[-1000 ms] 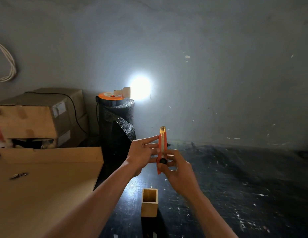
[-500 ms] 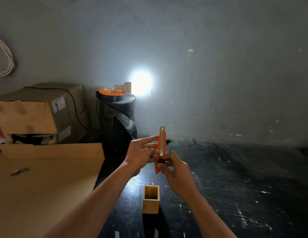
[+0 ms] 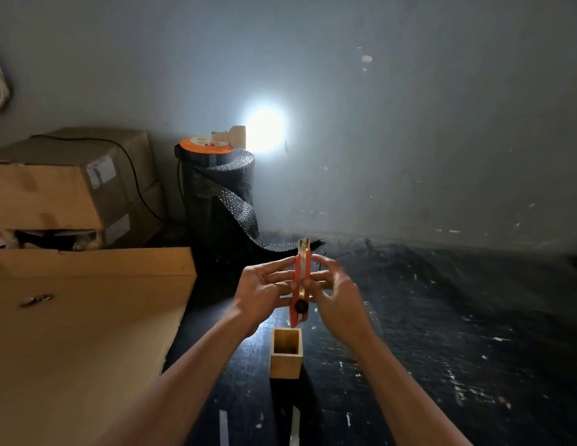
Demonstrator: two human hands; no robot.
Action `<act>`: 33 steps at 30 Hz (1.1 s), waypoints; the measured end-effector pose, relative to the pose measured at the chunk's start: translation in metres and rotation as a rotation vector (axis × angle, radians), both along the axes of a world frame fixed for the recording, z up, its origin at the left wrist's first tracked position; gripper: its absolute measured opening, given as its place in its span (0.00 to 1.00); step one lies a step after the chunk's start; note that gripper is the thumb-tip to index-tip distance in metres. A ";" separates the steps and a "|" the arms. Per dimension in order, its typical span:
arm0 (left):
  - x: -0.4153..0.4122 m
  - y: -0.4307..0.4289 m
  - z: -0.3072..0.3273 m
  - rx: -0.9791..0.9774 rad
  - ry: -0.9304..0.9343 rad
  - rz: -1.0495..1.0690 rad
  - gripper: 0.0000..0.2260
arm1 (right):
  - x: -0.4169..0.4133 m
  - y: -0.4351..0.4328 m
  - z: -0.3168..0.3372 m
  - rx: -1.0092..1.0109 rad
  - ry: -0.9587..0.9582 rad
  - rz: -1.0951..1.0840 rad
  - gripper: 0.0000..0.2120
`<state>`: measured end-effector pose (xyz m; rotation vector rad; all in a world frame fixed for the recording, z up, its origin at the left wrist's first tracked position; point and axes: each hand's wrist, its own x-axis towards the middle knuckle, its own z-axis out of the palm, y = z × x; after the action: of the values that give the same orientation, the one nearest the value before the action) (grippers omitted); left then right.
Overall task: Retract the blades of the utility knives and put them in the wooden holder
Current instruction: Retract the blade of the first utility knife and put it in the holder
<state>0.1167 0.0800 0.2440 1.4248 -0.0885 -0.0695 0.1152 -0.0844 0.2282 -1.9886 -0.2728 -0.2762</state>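
Observation:
An orange utility knife [image 3: 300, 278] stands upright in the air just above and behind the open square wooden holder [image 3: 286, 365], which rests on the dark table. A short metal tip shows at the knife's top end, and its black slider knob sits near the lower end. My left hand [image 3: 263, 289] pinches the knife from the left with thumb and fingers. My right hand [image 3: 335, 292] is at the knife's right side with its fingers spread and blurred. The holder's inside looks empty.
A large flat cardboard sheet [image 3: 78, 333] covers the table's left part. Stacked cardboard boxes [image 3: 65, 191] stand behind it. A black bubble-wrap roll [image 3: 218, 201] with an orange-topped lamp [image 3: 206, 144] stands behind the hands. The dark, paint-flecked table [image 3: 441, 317] stretches right.
My right hand has come off the slider knob and spread its fingers. The knife sits lower, closer over the holder, and my left hand keeps its grip.

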 end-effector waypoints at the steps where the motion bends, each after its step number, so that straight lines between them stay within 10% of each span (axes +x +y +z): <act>1: 0.001 -0.001 -0.004 -0.003 0.002 -0.006 0.21 | 0.004 0.000 0.000 0.020 0.008 -0.002 0.19; 12: 0.046 0.004 -0.111 0.389 0.142 0.186 0.19 | 0.058 -0.002 -0.075 0.040 0.158 -0.062 0.10; 18: 0.054 0.002 -0.168 0.732 0.238 0.075 0.38 | 0.084 0.003 -0.122 -0.112 0.258 -0.103 0.07; 33: 0.066 0.001 -0.225 0.768 0.341 0.027 0.40 | 0.099 0.014 -0.187 -0.352 0.407 -0.098 0.03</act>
<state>0.1827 0.0807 0.0190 2.1564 0.2674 -0.3515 0.2147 -0.0709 0.0416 -2.3536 0.0424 0.1287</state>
